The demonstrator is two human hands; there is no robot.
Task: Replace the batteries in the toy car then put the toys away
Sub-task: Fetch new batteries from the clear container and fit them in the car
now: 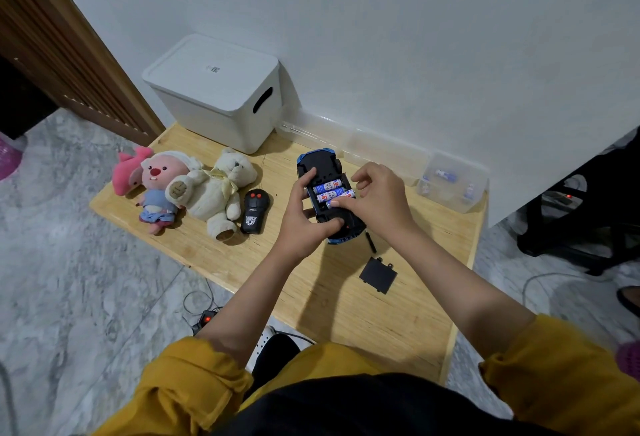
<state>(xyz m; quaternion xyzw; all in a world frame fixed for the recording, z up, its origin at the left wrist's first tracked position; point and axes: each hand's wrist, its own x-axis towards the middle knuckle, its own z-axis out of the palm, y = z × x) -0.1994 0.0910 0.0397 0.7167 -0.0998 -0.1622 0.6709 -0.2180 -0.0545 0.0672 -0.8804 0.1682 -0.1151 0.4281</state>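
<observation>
Three batteries [330, 193] lie crosswise in the upturned toy car [329, 193] on the table [242, 262]. My left hand [304, 214] grips the chassis; my right hand [377, 200], nearer, pinches the nearest cell. Cover [378, 274] lies apart.

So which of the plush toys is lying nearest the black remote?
The cream teddy bear: its leg lies right beside the remote. The pink-faced plush in blue and the pink whale lie farther left.

Home interior, my own play corner. I note a low wooden table [398, 314] on marble-pattern floor [86, 280], plush toys [194, 186], white lidded storage bin [214, 89], louvered wooden door [69, 55].
</observation>
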